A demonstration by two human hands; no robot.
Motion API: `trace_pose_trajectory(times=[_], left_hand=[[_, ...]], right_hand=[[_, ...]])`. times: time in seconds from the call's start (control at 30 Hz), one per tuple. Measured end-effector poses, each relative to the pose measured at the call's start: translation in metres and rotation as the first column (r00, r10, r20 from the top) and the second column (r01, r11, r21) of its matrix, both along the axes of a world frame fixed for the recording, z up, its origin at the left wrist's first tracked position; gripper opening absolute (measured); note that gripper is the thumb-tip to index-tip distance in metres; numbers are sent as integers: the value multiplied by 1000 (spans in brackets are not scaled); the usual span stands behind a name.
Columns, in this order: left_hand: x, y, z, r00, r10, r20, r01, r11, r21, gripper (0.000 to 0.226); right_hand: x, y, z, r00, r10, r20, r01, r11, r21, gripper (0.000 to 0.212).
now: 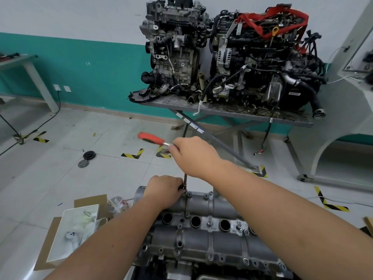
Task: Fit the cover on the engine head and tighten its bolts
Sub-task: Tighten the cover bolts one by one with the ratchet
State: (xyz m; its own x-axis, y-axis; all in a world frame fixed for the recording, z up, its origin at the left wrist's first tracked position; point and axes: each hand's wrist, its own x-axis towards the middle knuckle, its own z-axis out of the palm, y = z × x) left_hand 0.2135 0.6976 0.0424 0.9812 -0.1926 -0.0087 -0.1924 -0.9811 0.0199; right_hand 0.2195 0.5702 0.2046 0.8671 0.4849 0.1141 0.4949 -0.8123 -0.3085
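A grey metal cover (203, 233) with round plug holes sits on the engine head at the bottom centre, with several bolts along its edges. My right hand (193, 156) grips a ratchet wrench with a red handle (151, 137) that sticks out to the left. A thin dark extension bar (185, 181) runs from the wrench down to a bolt at the cover's far edge. My left hand (164, 188) pinches the bottom of that bar right at the bolt, and the bolt head is hidden by my fingers.
Two complete engines (232, 55) stand on a grey metal table (290, 120) against the far wall. Two round black parts (86, 158) lie on the tiled floor. An open cardboard box (68, 233) with white packing sits at the lower left. A bench (18, 63) stands far left.
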Motion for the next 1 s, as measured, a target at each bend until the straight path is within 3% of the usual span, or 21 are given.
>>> trace_pose_trajectory(times=[0.07, 0.1, 0.17, 0.27, 0.37, 0.4, 0.43, 0.47, 0.5, 0.57, 0.6, 0.63, 0.67, 0.7, 0.73, 0.8, 0.87, 0.9, 1.0], left_hand=[[-1, 0, -1, 1000, -7, 15, 7, 1000, -9, 31], [-1, 0, 0, 1000, -8, 24, 8, 1000, -9, 31], [-2, -1, 0, 999, -9, 42, 9, 1000, -10, 31], [-2, -2, 3, 999, -3, 43, 3, 1000, -4, 29], [-2, -1, 2, 999, -2, 43, 0, 999, 33, 30], [-2, -1, 2, 999, -3, 39, 2, 999, 34, 31], [-2, -2, 3, 999, -4, 49, 3, 1000, 25, 31], [-2, -4, 6, 998, 1, 55, -3, 1000, 24, 31], [-2, -4, 6, 999, 8, 52, -10, 999, 36, 30], [-3, -1, 2, 999, 15, 43, -16, 1000, 22, 24], [-2, -2, 0, 999, 9, 32, -8, 1000, -9, 19], [-4, 6, -5, 1000, 16, 11, -14, 994, -112, 18], [-2, -2, -6, 999, 28, -17, -32, 967, -254, 26], [-2, -8, -7, 998, 54, -32, -62, 927, -369, 34], [2, -16, -6, 993, 114, 8, -102, 920, -379, 32], [10, -25, -2, 954, 206, 217, -183, 976, -119, 17], [6, -15, -3, 988, 28, 153, -49, 989, 141, 25], [3, -6, -7, 995, -36, 89, 17, 979, 202, 29], [2, 2, -10, 995, -70, 67, 55, 978, 200, 36]], right_hand=[[-1, 2, 3, 959, -57, -277, 132, 957, 260, 32], [-1, 3, 3, 897, -41, -440, 241, 880, 408, 27], [-1, 4, 1, 721, 103, -685, 474, 647, 596, 16], [-4, 7, -8, 538, 379, -753, 728, 242, 642, 8], [-5, 11, -23, 574, 410, -708, 799, -91, 595, 22], [-4, 11, -29, 634, 348, -691, 767, -165, 620, 28], [-5, 11, -35, 705, 247, -665, 707, -178, 684, 29], [-7, 10, -41, 784, 116, -610, 621, -114, 775, 26], [-10, 10, -46, 868, -25, -496, 496, 16, 868, 19], [-12, 2, -56, 977, -215, -5, 98, 423, 901, 16], [-10, -2, -62, 940, -184, 287, -101, 653, 750, 26], [-6, -4, -65, 862, -97, 497, -226, 805, 548, 37], [-4, -4, -65, 798, -14, 603, -269, 886, 377, 42], [-5, -3, -62, 764, 37, 644, -262, 930, 257, 42], [-6, -1, -57, 750, 67, 658, -233, 958, 168, 39], [-9, 2, -48, 781, 104, 616, -164, 986, 42, 33], [-12, 3, -41, 842, 124, 525, -115, 992, -51, 37], [-13, 2, -37, 869, 130, 477, -103, 991, -83, 47], [-11, -5, -28, 908, 183, 377, -131, 978, -159, 62]])
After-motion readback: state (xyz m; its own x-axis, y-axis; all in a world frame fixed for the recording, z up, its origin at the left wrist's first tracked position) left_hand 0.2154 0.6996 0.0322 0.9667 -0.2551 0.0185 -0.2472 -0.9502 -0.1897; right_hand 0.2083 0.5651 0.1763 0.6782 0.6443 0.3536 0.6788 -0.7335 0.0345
